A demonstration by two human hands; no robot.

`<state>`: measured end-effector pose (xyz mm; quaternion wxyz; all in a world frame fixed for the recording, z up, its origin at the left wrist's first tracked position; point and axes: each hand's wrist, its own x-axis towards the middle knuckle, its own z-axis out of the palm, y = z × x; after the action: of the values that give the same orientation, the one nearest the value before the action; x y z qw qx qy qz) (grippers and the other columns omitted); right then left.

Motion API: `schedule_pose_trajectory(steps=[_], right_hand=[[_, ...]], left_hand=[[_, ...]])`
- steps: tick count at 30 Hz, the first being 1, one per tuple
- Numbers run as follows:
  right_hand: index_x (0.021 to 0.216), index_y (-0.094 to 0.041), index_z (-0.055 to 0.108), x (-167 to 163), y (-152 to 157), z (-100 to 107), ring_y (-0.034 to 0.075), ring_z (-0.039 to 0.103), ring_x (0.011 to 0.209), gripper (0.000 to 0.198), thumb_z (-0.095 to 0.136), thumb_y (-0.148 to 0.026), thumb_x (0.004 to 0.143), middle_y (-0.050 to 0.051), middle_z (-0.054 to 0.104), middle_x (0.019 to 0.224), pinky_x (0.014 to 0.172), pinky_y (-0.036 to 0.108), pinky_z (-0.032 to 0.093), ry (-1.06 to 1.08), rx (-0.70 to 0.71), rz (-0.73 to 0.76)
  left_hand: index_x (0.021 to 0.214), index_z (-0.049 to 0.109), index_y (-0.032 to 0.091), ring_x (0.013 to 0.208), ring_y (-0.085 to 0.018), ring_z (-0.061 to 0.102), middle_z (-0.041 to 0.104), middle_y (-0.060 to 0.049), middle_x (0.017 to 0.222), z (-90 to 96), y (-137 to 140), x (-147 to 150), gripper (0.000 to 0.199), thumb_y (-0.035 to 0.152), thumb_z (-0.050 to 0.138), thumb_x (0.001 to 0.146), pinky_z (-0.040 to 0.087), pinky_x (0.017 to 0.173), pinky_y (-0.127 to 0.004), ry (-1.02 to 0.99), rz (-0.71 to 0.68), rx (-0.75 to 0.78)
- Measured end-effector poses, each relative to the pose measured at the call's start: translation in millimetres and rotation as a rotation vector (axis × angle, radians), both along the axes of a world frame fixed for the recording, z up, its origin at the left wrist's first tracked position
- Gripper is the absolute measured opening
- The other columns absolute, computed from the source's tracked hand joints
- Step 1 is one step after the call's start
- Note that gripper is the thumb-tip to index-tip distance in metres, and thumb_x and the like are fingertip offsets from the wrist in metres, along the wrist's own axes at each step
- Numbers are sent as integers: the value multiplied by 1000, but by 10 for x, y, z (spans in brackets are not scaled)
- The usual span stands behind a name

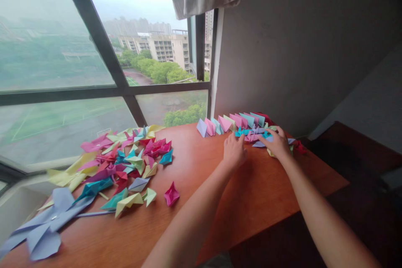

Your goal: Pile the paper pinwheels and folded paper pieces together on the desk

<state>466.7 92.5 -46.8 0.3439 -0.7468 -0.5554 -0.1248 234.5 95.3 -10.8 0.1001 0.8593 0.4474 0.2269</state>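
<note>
My left hand (234,150) is over the right part of the table, its fingers loosely bent and slightly apart, with nothing visible in them. Just beyond it lie a bright blue folded paper piece (241,132) and a pink folded paper piece (252,136). My right hand (278,142) reaches into the same small cluster, thumb and fingers spread around blue and lilac folded paper. Its fingertips partly hide the pieces, so I cannot tell which they touch. Behind both hands stands a row of folded paper pieces (224,123) in pink, lilac, pale blue and pale green.
A large heap of colourful origami (135,163) covers the table's left side. A lilac paper pinwheel (52,220) lies at the front left, and a magenta folded piece (171,194) sits apart. Windows (163,88) border the wooden table (251,201); a grey wall (270,50) rises behind.
</note>
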Motion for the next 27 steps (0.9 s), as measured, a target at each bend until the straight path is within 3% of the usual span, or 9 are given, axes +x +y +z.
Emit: schedule_pose_trajectory(steps=[8,15,27], right_hand=[[107,-20,73,-77,99,-43,34,47,122,46,66,-54,77,16,44,138,102,44,39,-32,-62,5],[103,-20,74,-60,129,-91,32,52,114,39,61,-47,79,15,57,124,98,45,41,-108,-68,0],[88,-15,74,-61,188,-92,28,61,94,31,47,-26,78,14,71,98,89,40,44,-240,-51,49]], left_hand=[[139,40,23,137,-32,32,37,-17,148,-32,126,266,54,30,57,88,26,110,-48,56,28,11],[140,37,22,137,-32,30,33,-18,151,-58,201,361,57,31,57,88,24,110,-49,90,23,-3],[133,44,13,127,-32,39,45,-19,140,-89,194,483,47,21,50,88,29,105,-49,95,31,12]])
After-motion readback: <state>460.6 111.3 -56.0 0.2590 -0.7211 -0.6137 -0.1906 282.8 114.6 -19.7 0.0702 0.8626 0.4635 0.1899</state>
